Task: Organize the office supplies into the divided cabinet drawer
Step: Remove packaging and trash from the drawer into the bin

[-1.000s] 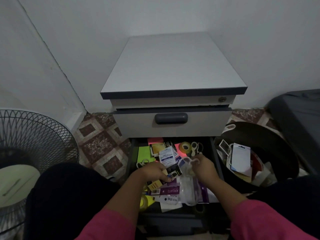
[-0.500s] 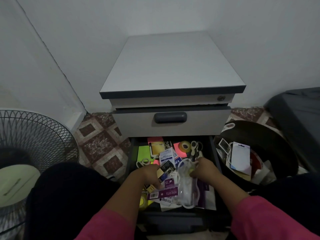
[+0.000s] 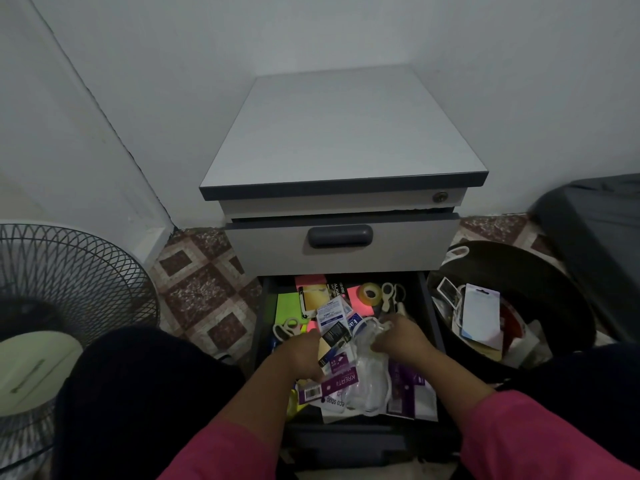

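Drawer [image 3: 426, 299] is crammed wall to wall, barely any room. My left hand [image 3: 304, 355] grips card packets [image 3: 334, 341], my right hand [image 3: 401, 339] pinches a crinkly clear plastic bag [image 3: 369, 379].

fan [image 3: 52, 306] cut off, drawer [image 3: 427, 306] dividers hidden

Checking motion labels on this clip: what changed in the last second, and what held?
Left hand drew back toward the person, holding the packets. Right hand slid back too, the clear plastic bag in its grip settling lower in the open drawer. Tape roll, scissors and the upper drawer stayed put.
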### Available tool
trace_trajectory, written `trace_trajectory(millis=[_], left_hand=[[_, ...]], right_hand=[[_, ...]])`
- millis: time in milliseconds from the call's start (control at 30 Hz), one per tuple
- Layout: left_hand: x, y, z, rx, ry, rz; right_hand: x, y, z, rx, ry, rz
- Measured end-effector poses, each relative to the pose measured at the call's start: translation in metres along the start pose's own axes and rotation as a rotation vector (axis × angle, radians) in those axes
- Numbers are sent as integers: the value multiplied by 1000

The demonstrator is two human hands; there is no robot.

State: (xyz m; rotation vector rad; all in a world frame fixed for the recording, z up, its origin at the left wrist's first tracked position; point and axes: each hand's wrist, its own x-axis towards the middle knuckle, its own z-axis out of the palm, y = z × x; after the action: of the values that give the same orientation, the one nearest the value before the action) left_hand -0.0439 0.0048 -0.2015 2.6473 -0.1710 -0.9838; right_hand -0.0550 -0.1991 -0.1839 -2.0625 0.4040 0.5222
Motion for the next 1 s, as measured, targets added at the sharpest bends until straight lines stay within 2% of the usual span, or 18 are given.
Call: trace_trajectory(millis=[100, 167, 267, 400, 700, 867, 1000], left_hand=[[0, 1, 3, -83, 5, -21], [0, 2, 4, -133, -8, -37], [-1, 4, 5, -156, -24, -50], [0, 7, 0, -199, 8, -70], [9, -3, -11, -624, 122, -98], [6, 10, -20, -903, 103, -161], [-3, 21, -26, -1066, 63, -176]], right_hand=[[1, 3, 7, 458, -83, 236], [3, 5, 7, 594, -130, 329], [1, 5, 8, 536, -167, 356], [3, 3, 8, 460, -105, 375], [4, 1, -12, 528, -12, 315], [6, -8, -24, 463, 147, 171], [3, -9, -49, 405, 138, 124]])
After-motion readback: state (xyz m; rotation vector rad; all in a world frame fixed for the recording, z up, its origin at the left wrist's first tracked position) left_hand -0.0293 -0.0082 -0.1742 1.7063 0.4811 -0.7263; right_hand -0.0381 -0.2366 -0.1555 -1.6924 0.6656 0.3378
